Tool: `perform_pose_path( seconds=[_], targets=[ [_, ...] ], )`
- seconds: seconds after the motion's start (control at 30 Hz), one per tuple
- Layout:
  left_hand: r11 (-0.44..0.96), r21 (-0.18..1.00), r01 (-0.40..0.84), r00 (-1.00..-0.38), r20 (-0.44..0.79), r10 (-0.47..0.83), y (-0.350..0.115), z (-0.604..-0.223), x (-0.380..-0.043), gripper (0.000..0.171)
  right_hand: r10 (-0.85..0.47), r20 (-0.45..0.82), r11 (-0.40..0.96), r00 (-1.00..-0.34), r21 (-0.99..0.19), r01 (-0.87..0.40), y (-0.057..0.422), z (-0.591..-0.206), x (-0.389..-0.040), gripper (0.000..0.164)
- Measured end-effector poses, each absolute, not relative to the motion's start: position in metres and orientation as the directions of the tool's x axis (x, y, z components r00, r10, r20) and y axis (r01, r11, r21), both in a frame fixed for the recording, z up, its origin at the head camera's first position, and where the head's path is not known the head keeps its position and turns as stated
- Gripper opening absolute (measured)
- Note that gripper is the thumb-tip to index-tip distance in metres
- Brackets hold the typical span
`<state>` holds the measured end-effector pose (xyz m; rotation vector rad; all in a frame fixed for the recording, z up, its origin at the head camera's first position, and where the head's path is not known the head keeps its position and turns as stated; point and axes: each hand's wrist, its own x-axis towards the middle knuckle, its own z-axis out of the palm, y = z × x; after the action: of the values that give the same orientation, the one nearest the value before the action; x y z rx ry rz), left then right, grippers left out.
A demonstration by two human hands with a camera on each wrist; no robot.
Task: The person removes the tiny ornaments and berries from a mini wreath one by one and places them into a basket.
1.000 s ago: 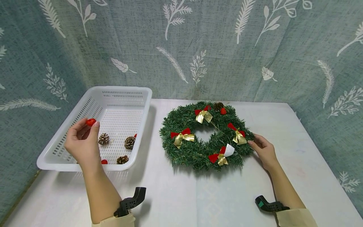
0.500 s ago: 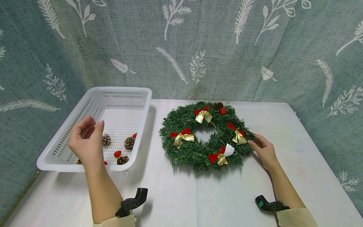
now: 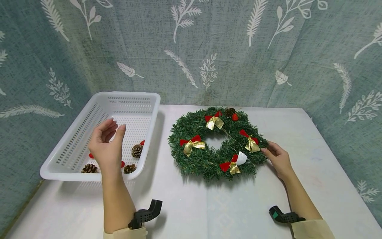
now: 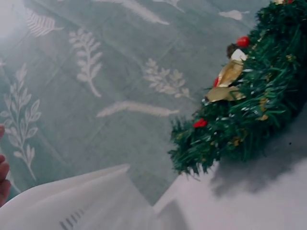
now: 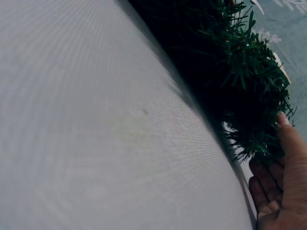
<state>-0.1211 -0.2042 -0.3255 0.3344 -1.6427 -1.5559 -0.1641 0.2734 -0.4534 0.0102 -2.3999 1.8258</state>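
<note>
Over the white plastic basket [image 3: 71, 177], my left hand [image 3: 105, 146] is raised with fingers bent and thumb apart, nothing between them. Its fingertips [image 4: 3, 177] just enter the left wrist view at the left edge. Pine cones [image 3: 137, 150] and small red berries [image 3: 91, 155] lie in the basket, partly hidden by that hand. My right hand [image 3: 277, 158] grips the right edge of a green wreath [image 3: 197, 162], thumb on top and fingers beneath. The wreath lies flat, decorated with red and gold bows [image 3: 193, 144], a pine cone [image 3: 229, 112] and a red berry [image 3: 235, 117].
A white-covered table [image 3: 185, 205] carries both basket and wreath, the basket on the left. Behind it hangs a grey-green curtain [image 3: 226, 46] with white leaf prints. A strip of table separates basket from wreath.
My left hand has let go of a red berry, which dropped into the basket, and has since moved right over the basket. My right hand and the wreath have stayed put.
</note>
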Motion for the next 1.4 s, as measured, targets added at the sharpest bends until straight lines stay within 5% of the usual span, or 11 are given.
perform_pose_path(
  seconds=[1.4],
  targets=[
    [0.232,0.892,0.388,-0.747,0.451,-0.488,-0.15,-0.33,-0.132,0.044,0.057,0.098,0.297,-0.994,-0.952,-0.077,0.274,-0.451,-0.164,0.046]
  ],
)
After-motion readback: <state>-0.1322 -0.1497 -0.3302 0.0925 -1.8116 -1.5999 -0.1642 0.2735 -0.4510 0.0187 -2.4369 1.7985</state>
